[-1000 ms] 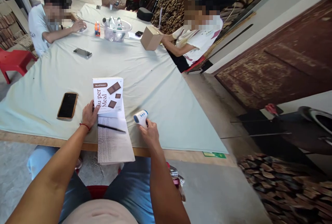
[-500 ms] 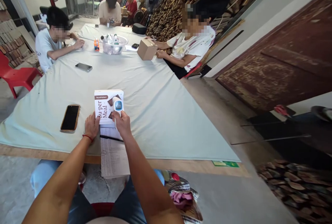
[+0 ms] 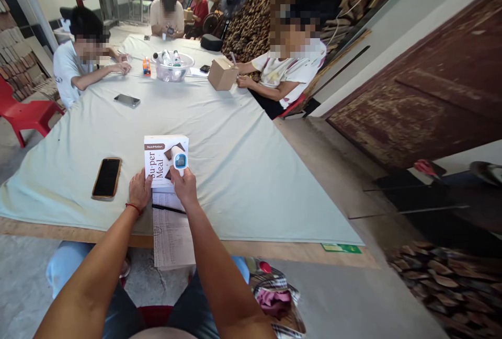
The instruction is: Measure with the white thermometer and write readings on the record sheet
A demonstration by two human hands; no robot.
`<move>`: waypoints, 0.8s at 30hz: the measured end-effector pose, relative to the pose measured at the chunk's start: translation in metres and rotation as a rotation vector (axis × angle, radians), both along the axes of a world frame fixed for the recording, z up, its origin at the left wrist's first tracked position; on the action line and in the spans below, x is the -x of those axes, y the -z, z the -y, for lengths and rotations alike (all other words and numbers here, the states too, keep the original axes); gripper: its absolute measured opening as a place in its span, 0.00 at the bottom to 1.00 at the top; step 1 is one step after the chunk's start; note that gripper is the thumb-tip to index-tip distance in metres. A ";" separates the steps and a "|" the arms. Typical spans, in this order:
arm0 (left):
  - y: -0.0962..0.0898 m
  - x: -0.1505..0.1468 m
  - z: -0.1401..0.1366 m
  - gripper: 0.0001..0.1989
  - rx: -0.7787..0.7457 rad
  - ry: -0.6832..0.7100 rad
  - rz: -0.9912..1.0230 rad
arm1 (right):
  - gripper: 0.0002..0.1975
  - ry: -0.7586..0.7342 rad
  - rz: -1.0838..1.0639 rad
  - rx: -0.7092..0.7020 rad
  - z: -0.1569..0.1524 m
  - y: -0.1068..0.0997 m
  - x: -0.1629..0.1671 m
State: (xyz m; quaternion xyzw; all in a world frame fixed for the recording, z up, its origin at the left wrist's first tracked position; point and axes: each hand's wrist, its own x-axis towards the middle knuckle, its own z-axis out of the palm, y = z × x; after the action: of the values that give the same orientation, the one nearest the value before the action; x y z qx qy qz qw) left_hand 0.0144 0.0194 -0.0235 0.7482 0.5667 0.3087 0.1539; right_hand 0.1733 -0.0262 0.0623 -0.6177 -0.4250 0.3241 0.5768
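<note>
A white box (image 3: pixel 154 158) with "NutriMotion" and "Su-per Meal" printed on it is on the cloth in front of me. My left hand (image 3: pixel 139 191) is closed around its lower left corner. My right hand (image 3: pixel 184 184) grips a white infrared thermometer (image 3: pixel 180 159) over the right part of the box; its blue-rimmed screen faces me. Below the box lies a written paper sheet (image 3: pixel 172 239), overhanging the table edge, with a black pen (image 3: pixel 168 208) across it. To the left of my left hand rests a phone in a brown case (image 3: pixel 106 178).
The cloth-covered table (image 3: pixel 251 192) stretches away from me. Farther back are a grey phone (image 3: pixel 127 100), a clear basin of bottles (image 3: pixel 174 70), an orange box (image 3: pixel 146 66) and a cardboard box (image 3: pixel 222 74). Several people sit around it. A bag (image 3: pixel 278 297) sits below the front edge.
My hands, the box and the thermometer hold nearly the same place. The person at the left has shifted their hands slightly, and the person at the right now shows a pen-like item upright.
</note>
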 end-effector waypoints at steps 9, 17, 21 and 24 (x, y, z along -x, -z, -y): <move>-0.003 0.000 -0.001 0.21 -0.012 0.011 -0.017 | 0.19 0.037 -0.042 0.025 -0.003 -0.005 0.004; -0.002 0.001 -0.001 0.21 -0.008 0.007 -0.018 | 0.16 -0.061 -0.185 0.050 0.024 -0.023 -0.001; -0.004 0.001 -0.002 0.20 -0.019 0.017 -0.012 | 0.17 -0.052 -0.163 0.016 0.055 -0.025 -0.015; -0.006 0.001 -0.004 0.19 -0.037 0.019 0.007 | 0.17 0.016 -0.178 0.022 0.081 -0.026 -0.030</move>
State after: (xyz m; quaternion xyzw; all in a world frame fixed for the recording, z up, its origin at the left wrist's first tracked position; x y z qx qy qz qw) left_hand 0.0134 0.0234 -0.0178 0.7552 0.5534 0.3201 0.1448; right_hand 0.2037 -0.1068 0.0887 -0.5961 -0.3638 0.3778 0.6079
